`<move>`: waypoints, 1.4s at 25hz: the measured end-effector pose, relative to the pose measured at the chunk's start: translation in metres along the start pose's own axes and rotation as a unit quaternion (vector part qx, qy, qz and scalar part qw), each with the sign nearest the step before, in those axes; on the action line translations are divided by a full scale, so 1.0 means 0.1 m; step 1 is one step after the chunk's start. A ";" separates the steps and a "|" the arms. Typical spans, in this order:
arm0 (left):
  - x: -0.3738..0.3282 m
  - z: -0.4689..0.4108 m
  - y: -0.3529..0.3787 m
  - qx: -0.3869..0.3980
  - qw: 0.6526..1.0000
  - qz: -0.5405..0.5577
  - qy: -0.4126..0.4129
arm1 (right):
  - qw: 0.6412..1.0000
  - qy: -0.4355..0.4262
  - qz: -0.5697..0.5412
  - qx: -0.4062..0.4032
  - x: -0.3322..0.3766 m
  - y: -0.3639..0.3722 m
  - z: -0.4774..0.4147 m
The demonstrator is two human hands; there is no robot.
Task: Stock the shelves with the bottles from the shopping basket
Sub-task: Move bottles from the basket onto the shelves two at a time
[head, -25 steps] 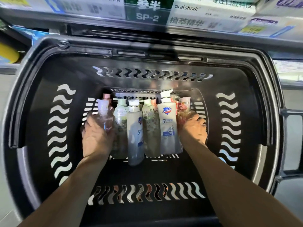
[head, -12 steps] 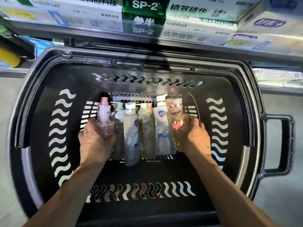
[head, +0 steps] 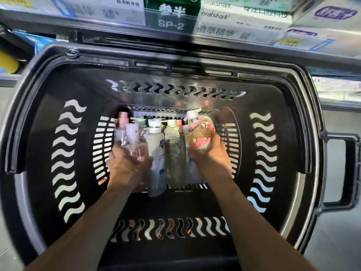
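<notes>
Black plastic shopping basket [head: 93,55], seen from above, with wavy slots cut in all four walls and a side handle [head: 343,173] on its right end. Beyond the basket's far rim runs a store shelf [head: 254,48] carrying toothpaste boxes [head: 240,22], among them a green box marked SP-2 [head: 172,16]. Both bare forearms reach down into the basket from its near rim. The left hand [head: 127,165], toward the basket's left wall, has its fingers curled round a clear pink bottle [head: 136,149]. The right hand [head: 211,155], toward the basket's right wall, grips an amber pump bottle [head: 199,137] with a rose-printed label, raised a little above its neighbours. Between the two hands, at the far end of the basket's floor, lie a white bottle with a shield logo [head: 156,153] and, touching it on the right, a clear bottle with a pale green cap [head: 174,153]. More bottle caps crowd just behind these; how many cannot be told.
</notes>
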State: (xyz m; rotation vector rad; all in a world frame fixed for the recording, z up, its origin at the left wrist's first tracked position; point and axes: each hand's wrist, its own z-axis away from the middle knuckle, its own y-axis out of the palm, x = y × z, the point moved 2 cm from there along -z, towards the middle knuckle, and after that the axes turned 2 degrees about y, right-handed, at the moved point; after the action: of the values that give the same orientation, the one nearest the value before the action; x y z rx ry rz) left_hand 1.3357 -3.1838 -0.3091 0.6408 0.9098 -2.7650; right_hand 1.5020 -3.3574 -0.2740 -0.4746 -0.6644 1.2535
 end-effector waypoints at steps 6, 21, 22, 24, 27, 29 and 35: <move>-0.17 0.27 -0.26 0.023 0.994 0.107 -0.017 | 0.983 -0.002 -0.182 0.026 0.01 -0.37 0.42; -2.68 3.59 -3.38 -0.008 0.939 0.265 0.221 | 0.884 -0.265 -0.383 0.028 1.77 -2.92 4.07; -2.86 3.89 -3.67 -0.025 0.930 0.272 0.247 | 0.872 -0.293 -0.391 0.017 1.92 -3.17 4.36; -3.15 4.42 -4.20 -0.051 0.914 0.278 0.291 | 0.852 -0.346 -0.392 0.004 2.16 -3.63 4.87; -3.48 5.09 -4.88 -0.096 0.881 0.290 0.360 | 0.807 -0.436 -0.399 -0.016 2.52 -4.25 5.58; -3.65 5.50 -5.19 -0.130 0.857 0.302 0.397 | 0.771 -0.489 -0.407 -0.023 2.72 -4.54 5.96; -3.82 6.69 -5.93 -0.238 0.788 0.305 0.479 | 0.673 -0.616 -0.409 0.014 3.09 -5.04 7.07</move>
State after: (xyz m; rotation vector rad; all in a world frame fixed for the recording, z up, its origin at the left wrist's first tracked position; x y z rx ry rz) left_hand 1.2796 -3.1005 0.6577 1.8648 1.1778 -1.4409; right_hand 1.4224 -3.2082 0.6327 0.8062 -1.7455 0.5248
